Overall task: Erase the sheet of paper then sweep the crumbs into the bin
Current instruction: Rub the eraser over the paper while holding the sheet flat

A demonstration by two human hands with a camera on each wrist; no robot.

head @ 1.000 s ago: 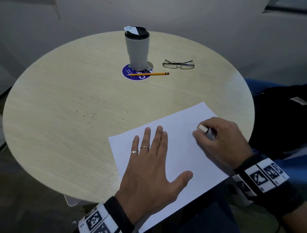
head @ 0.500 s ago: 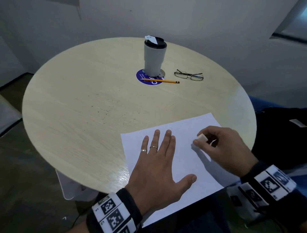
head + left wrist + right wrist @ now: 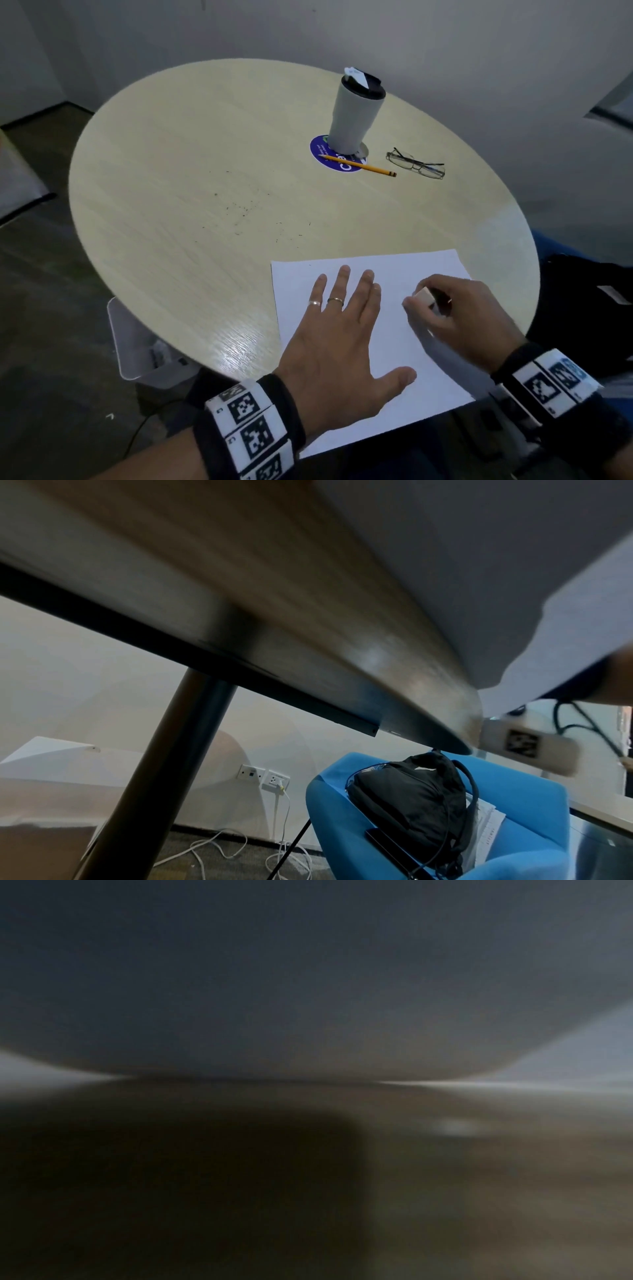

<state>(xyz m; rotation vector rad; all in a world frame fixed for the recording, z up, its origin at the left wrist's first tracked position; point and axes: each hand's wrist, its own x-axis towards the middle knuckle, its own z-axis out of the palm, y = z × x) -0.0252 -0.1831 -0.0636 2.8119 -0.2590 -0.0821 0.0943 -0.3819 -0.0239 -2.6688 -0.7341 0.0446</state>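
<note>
paper [image 3: 387, 342] lies pinned under a flat left hand [image 3: 342, 329] while the right hand [image 3: 459, 315] pinches an eraser [image 3: 423, 295]. erasing looks nearly finished; sweeping the crumbs [image 3: 246, 212] toward the bin [image 3: 137, 342] likely follows.

right wrist view: dark blur throughout, we make out nothing in it. head view: the eraser [image 3: 424, 296] sits mostly buried in the right hand [image 3: 455, 318]; only one pale end shows. we cannot tell whether it touches the sheet [image 3: 394, 346]. the table [image 3: 205, 240] edge covers part of the bin [image 3: 137, 342]; its contents stay unclear. the crumbs [image 3: 245, 214] are specks too small to count. left wrist view: the left hand is out of sight.
</note>
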